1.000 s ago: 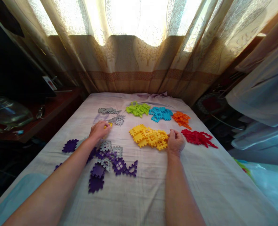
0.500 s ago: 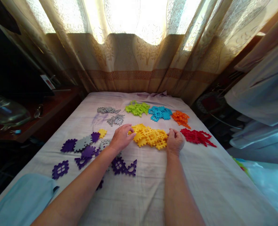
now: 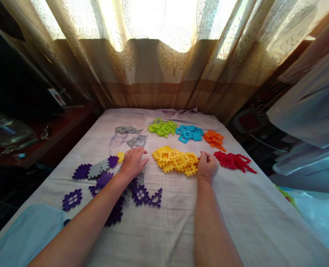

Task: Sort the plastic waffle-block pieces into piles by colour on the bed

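My left hand (image 3: 134, 162) is over the mixed purple and grey pieces, its fingers stretched out to the right and nothing visible in them. Just beyond its fingertips lies a heap of yellow interlocking plastic tiles (image 3: 175, 160), some with window-like openings. Against the right end of that heap rests my right hand (image 3: 207, 165), fingers curled in; whatever they may hold is hidden. A lone yellow tile (image 3: 120, 157) shows partly behind my left hand. Purple tiles (image 3: 104, 179) and a grey tile (image 3: 98, 169) spread under and left of my left forearm, which covers some of them.
Farther back lie grey tiles (image 3: 137, 141), a lime-green heap (image 3: 162, 128), a blue heap (image 3: 189, 133) and an orange heap (image 3: 214, 140). Red pieces (image 3: 234, 162) sit right of my right hand. A light-blue cloth (image 3: 28, 233) lies at the front left. A curtain (image 3: 164, 74) hangs behind.
My left hand has moved left, away from the yellow heap and over the purple and grey tiles. My right hand has stayed in place.
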A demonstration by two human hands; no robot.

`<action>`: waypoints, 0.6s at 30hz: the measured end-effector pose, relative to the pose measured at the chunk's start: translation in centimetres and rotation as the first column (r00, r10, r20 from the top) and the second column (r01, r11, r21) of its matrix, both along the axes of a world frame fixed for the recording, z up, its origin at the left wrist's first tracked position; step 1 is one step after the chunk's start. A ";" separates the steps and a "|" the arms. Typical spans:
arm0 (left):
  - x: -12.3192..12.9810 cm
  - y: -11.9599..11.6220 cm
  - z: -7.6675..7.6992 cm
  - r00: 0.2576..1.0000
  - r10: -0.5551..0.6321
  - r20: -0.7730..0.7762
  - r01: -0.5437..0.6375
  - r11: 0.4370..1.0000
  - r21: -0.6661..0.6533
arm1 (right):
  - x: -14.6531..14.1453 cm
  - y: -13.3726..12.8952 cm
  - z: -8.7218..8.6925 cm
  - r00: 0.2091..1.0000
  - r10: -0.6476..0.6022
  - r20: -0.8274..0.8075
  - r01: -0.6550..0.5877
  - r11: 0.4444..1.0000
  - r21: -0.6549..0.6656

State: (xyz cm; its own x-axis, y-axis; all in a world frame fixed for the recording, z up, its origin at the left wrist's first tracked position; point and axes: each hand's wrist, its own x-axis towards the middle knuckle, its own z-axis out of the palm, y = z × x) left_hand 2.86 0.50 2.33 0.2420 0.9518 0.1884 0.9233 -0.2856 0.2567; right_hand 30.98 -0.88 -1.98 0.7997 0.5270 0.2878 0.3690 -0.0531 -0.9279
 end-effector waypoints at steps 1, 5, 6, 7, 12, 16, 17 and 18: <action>-1.1 0.1 0.2 0.998 0.040 -0.040 -0.040 0.999 0.001 | 0.0 0.0 0.0 1.000 0.000 0.001 0.000 1.000 -0.002; -4.5 0.1 1.1 0.961 0.181 -0.210 -0.190 0.982 -0.024 | 0.1 0.1 -0.1 1.000 -0.004 0.010 0.004 1.000 -0.005; -5.1 0.1 1.4 0.946 0.209 -0.247 -0.223 0.974 -0.031 | 0.1 0.1 -0.2 1.000 -0.002 0.011 0.002 1.000 -0.005; -5.5 0.0 1.6 0.931 0.234 -0.280 -0.255 0.966 -0.039 | 0.1 0.1 -0.2 1.000 0.000 0.009 0.000 1.000 -0.004; -6.2 -0.3 2.0 0.876 0.293 -0.384 -0.354 0.930 -0.097 | 0.1 0.1 -0.5 1.000 0.007 -0.006 -0.007 1.000 -0.002; -5.9 -0.3 2.0 0.872 0.293 -0.391 -0.354 0.931 -0.092 | 0.1 0.1 -0.4 1.000 0.009 -0.012 -0.009 1.000 -0.007; -5.8 -0.2 1.9 0.878 0.291 -0.381 -0.345 0.935 -0.082 | 0.1 0.1 -0.4 1.000 0.010 -0.011 -0.010 1.000 -0.006; -5.6 -0.2 1.9 0.886 0.285 -0.366 -0.332 0.941 -0.070 | 0.1 0.1 -0.4 1.000 0.010 -0.009 -0.010 1.000 -0.005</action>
